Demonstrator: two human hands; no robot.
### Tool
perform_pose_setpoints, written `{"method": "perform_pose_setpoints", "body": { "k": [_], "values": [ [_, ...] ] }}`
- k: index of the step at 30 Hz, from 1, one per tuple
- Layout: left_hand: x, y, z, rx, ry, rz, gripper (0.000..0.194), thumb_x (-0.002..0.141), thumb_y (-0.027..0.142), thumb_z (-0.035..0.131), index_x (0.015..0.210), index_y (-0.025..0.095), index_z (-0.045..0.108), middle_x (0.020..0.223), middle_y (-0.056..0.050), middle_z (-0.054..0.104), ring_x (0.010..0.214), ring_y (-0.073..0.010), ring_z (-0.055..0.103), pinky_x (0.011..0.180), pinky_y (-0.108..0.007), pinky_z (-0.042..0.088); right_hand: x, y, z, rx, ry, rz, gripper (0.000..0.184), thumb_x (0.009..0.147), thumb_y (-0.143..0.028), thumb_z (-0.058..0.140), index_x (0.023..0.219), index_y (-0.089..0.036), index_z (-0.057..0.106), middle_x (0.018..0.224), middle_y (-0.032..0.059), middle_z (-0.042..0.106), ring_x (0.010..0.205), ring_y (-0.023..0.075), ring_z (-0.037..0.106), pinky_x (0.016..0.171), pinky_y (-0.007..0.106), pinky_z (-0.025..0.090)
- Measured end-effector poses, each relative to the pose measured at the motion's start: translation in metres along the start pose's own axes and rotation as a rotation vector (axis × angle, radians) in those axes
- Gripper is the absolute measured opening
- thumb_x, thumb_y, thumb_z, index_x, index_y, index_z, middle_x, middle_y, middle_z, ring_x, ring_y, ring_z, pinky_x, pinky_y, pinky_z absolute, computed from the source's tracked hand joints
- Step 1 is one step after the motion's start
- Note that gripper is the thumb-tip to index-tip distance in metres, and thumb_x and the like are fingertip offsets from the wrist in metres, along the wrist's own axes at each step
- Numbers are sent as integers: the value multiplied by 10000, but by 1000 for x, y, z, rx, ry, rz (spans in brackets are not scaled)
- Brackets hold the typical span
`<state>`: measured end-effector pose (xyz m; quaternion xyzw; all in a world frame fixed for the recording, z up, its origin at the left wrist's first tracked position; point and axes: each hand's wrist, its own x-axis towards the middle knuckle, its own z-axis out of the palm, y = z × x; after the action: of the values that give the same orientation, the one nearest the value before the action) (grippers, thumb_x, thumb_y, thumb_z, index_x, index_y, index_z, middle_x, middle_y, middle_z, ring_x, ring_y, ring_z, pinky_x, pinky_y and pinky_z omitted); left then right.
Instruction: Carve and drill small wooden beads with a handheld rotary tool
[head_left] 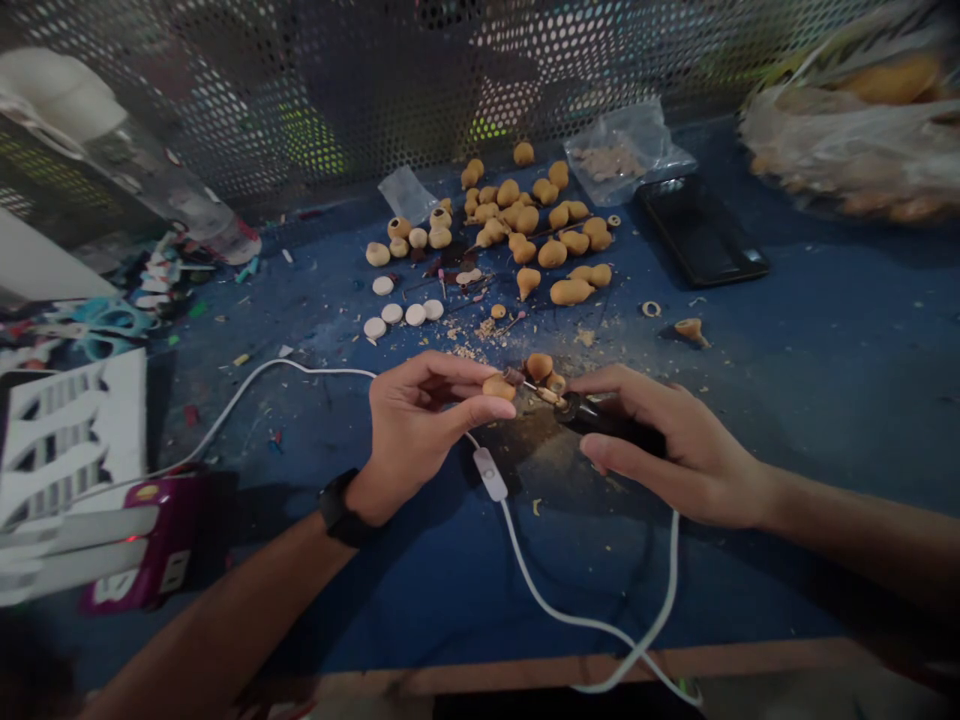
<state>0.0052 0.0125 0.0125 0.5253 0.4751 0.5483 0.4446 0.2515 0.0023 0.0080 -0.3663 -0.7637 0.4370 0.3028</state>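
Blue tabletop (825,390), scattered with pale shavings (461,345). Small tan gourd (496,389) is at centre, clamped between thumb and fingers of the left hand (420,415). Right hand (675,450) has fingers closed around a black cylindrical rotary tool (619,425); its dark tip (514,376) is at the gourd's far right edge, contact unconfirmed. White cable (673,560) lies nearer. Loose tan gourds (553,254) lie far; black rectangular phone (701,230), far right.

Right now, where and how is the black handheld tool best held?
The black handheld tool is probably best held around its thick body, coming from the right, as the right-hand grip does: the body is long and rounded, while its slim metal shaft points left, toward the small gourd in the left hand, so that end should be left free.
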Motion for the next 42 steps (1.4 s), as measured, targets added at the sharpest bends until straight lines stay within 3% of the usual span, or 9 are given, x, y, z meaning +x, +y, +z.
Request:
{"method": "perform_pose_setpoints", "body": {
  "k": [9,14,21,42],
  "values": [
    [-1,0,1,-31,-10,21,355,540,330,1037,747,201,779,727,-8,826,619,-172,795,590,-224,664,-2,2,1,-34,2,7,260,1045,-396,631,1253,-241,618,731,-50,680,551,132,621,548,267,444],
    [-1,-3,-1,-95,-30,26,359,562,285,1038,823,205,806,789,-19,845,704,-196,828,668,-239,700,-2,2,1,-7,31,-14,264,1040,-372,645,1260,-233,600,753,-47,697,562,122,629,542,255,452],
    [2,-8,-3,-187,-60,24,353,615,283,1026,894,224,818,877,-20,860,804,-206,846,735,-245,715,-1,0,1,77,51,-10,239,1055,-329,632,1251,-212,563,660,-86,654,397,64,470,421,224,371],
    [0,-11,-5,-207,-72,19,291,671,273,1003,902,235,829,902,-19,862,833,-200,845,757,-256,715,-2,-1,0,66,38,12,249,1051,-350,638,1251,-213,581,651,-78,654,418,83,495,462,249,392]
  ]
}}
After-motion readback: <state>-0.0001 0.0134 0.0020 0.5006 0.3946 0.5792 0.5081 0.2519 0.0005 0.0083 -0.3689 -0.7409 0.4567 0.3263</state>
